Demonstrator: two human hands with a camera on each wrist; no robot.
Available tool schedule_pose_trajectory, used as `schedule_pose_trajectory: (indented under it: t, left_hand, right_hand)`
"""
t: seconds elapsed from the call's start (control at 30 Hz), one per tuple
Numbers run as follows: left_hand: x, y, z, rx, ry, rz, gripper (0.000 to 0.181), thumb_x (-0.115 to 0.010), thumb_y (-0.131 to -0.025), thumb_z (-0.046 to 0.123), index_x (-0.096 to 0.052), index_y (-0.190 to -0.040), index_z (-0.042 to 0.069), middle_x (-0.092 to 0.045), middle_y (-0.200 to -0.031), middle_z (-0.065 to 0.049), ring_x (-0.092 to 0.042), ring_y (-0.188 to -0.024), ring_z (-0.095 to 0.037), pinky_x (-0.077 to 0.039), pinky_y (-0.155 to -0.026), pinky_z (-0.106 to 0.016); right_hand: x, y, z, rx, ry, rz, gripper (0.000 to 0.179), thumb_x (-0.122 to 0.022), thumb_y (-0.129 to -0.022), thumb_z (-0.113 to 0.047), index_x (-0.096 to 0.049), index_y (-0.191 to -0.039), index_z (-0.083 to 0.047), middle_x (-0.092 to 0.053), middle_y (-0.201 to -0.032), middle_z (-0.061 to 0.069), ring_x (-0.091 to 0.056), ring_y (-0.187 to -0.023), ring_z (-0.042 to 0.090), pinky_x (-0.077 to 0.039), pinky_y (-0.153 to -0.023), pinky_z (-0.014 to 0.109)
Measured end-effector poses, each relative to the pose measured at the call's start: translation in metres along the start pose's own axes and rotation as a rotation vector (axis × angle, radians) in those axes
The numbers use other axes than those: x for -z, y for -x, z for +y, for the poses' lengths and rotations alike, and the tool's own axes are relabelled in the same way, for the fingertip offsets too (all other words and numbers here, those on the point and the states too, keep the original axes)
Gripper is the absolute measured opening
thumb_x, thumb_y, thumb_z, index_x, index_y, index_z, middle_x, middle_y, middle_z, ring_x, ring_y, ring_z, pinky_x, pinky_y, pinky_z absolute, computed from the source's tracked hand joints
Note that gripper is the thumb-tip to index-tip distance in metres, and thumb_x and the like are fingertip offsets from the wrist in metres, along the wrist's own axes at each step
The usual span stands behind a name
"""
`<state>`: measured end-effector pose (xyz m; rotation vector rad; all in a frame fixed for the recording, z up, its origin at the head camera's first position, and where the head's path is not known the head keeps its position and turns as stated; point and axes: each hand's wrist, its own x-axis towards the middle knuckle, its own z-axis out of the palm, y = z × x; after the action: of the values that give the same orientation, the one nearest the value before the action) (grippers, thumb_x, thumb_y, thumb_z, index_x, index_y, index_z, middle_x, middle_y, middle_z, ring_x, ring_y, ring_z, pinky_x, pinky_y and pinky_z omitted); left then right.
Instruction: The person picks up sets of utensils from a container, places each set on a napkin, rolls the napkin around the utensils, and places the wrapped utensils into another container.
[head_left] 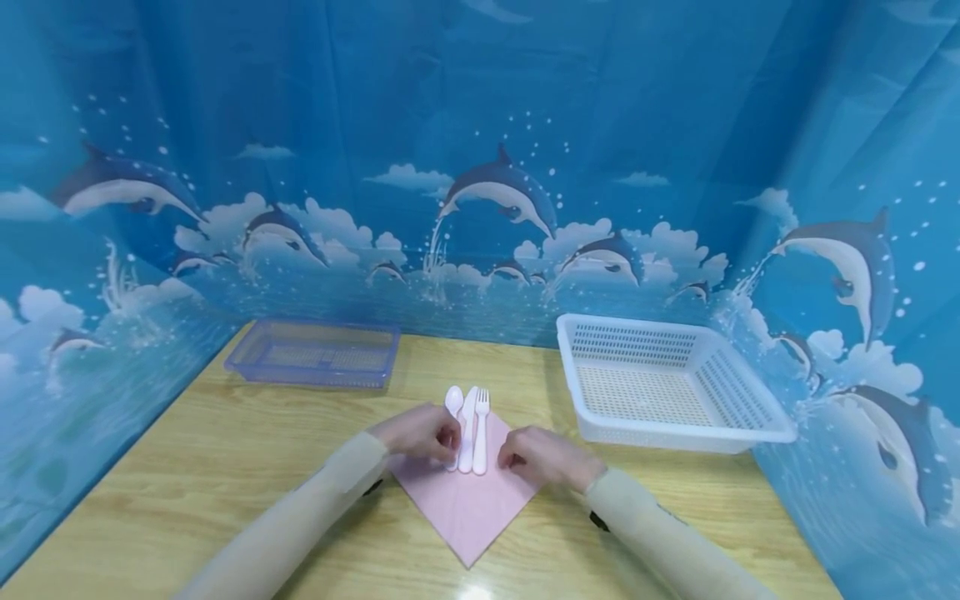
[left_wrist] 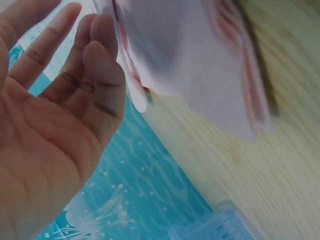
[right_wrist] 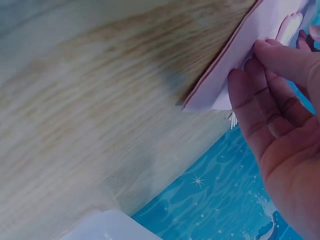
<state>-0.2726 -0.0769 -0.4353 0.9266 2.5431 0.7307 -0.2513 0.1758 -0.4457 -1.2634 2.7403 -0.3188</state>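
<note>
A pink napkin lies with one corner toward me. On it, side by side, are a white plastic spoon, a knife and a fork, their handles toward me. My left hand pinches at the spoon's handle with curled fingers, hiding part of it. In the left wrist view, the thumb and fingertips come together right beside the spoon. My right hand is at the napkin's right side, beside the fork. Its loosely bent fingers touch the napkin in the right wrist view.
A translucent purple basket stands at the back left of the wooden table. At the back right is a larger white basket. Behind and beside the table hangs a blue curtain printed with dolphins.
</note>
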Motion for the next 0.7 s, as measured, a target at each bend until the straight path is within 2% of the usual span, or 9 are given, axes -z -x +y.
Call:
schedule_pose_trajectory:
  t: [0.27, 0.47, 0.7]
  left_hand:
    - [-0.007, 0.015, 0.007, -0.001, 0.039, -0.108, 0.016, -0.083, -0.072, 0.012, -0.068, -0.078, 0.015, -0.058, -0.069, 0.008, -0.051, -0.064, -0.005, -0.045, -0.058, -0.020]
    - [-0.012, 0.027, 0.012, 0.059, 0.006, -0.166, 0.023, -0.085, -0.065, 0.013, -0.067, -0.075, 0.020, -0.058, -0.068, 0.008, -0.052, -0.064, -0.006, -0.045, -0.058, -0.022]
    - [-0.014, 0.032, 0.014, 0.034, -0.039, -0.255, 0.030, -0.089, -0.060, 0.012, -0.064, -0.076, 0.020, -0.055, -0.071, 0.009, -0.048, -0.065, -0.004, -0.041, -0.060, -0.019]
  right_hand:
    - [-0.001, 0.003, -0.001, 0.002, -0.015, -0.021, 0.018, -0.071, -0.083, -0.004, -0.077, -0.092, -0.018, -0.073, -0.089, -0.006, -0.064, -0.082, 0.001, -0.051, -0.076, 0.014]
    - [-0.001, 0.003, -0.003, -0.017, -0.041, -0.053, 0.024, -0.070, -0.079, 0.000, -0.076, -0.093, -0.018, -0.072, -0.089, -0.009, -0.062, -0.081, 0.000, -0.051, -0.076, 0.015]
    - [-0.001, 0.002, -0.004, -0.022, -0.039, -0.055, 0.029, -0.067, -0.076, 0.004, -0.076, -0.092, -0.019, -0.070, -0.086, -0.010, -0.061, -0.079, 0.001, -0.051, -0.076, 0.016]
